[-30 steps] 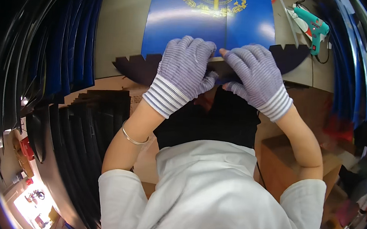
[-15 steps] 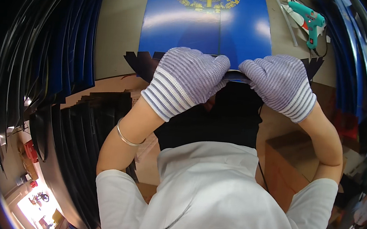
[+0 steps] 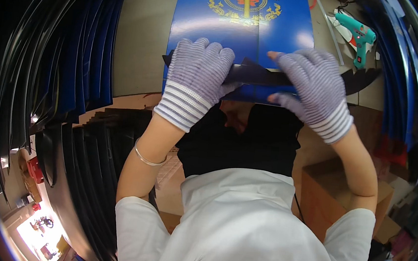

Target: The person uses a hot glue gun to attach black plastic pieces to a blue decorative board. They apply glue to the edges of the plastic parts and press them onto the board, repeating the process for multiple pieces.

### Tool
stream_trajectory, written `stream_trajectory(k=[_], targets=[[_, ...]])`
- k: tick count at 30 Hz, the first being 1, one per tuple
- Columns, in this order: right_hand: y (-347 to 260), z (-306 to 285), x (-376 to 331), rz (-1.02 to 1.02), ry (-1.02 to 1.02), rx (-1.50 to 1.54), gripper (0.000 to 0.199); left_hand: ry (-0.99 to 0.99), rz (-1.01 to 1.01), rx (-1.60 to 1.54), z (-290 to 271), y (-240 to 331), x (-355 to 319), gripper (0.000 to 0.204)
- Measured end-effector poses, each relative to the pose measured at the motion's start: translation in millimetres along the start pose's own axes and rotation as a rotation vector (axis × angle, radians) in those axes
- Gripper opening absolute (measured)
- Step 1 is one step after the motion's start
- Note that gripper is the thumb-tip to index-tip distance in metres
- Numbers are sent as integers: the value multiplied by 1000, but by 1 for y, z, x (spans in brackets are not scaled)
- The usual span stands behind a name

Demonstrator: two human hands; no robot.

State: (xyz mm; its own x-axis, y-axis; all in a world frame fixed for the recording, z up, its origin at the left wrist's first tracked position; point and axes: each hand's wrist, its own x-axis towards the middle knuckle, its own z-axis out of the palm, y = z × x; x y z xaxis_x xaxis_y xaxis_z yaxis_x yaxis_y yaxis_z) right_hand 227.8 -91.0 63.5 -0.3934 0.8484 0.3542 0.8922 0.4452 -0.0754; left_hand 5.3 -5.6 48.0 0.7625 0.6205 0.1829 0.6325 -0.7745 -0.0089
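A blue glossy cardboard panel point(image 3: 212, 36) with a gold and red emblem lies on the table in front of me. Across its near part runs a dark strip point(image 3: 258, 75), raised off the blue surface, its pointed ends sticking out either side. Wearing a striped grey knit glove, my left hand point(image 3: 197, 70) has its fingers curled over the strip's left part, thumb below it. My right hand point(image 3: 310, 82), gloved alike with bare index and thumb tips, is at the strip's right part. Its thumb and index are spread apart, slightly blurred.
A teal glue gun point(image 3: 356, 34) lies at the far right beside a thin pale stick point(image 3: 329, 29). Blue-black sheets point(image 3: 89, 45) stand stacked at left, more point(image 3: 398, 72) at right. Dark pieces point(image 3: 102, 161) are stacked lower left; a cardboard box point(image 3: 327, 195) stands lower right.
Both hands have moved apart from the panel's near edge, where their fingertips nearly met. The right hand's fingers have opened. More of the dark strip now shows between the hands.
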Motion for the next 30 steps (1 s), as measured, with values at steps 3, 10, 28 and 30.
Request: stream_trajectory(k=[3,10,28,30], targets=[[-11,18,7,78,30,110,49,32,-16,-109,0,3,3,41],[0,34,10,126,-52,213,42,193,9,-352,6,-5,-10,46],[-7,34,24,25,-105,199,39,129,-61,-370,-3,-30,-27,41],[-9,34,27,47,-109,127,35,123,-62,-391,-2,-31,-26,41]])
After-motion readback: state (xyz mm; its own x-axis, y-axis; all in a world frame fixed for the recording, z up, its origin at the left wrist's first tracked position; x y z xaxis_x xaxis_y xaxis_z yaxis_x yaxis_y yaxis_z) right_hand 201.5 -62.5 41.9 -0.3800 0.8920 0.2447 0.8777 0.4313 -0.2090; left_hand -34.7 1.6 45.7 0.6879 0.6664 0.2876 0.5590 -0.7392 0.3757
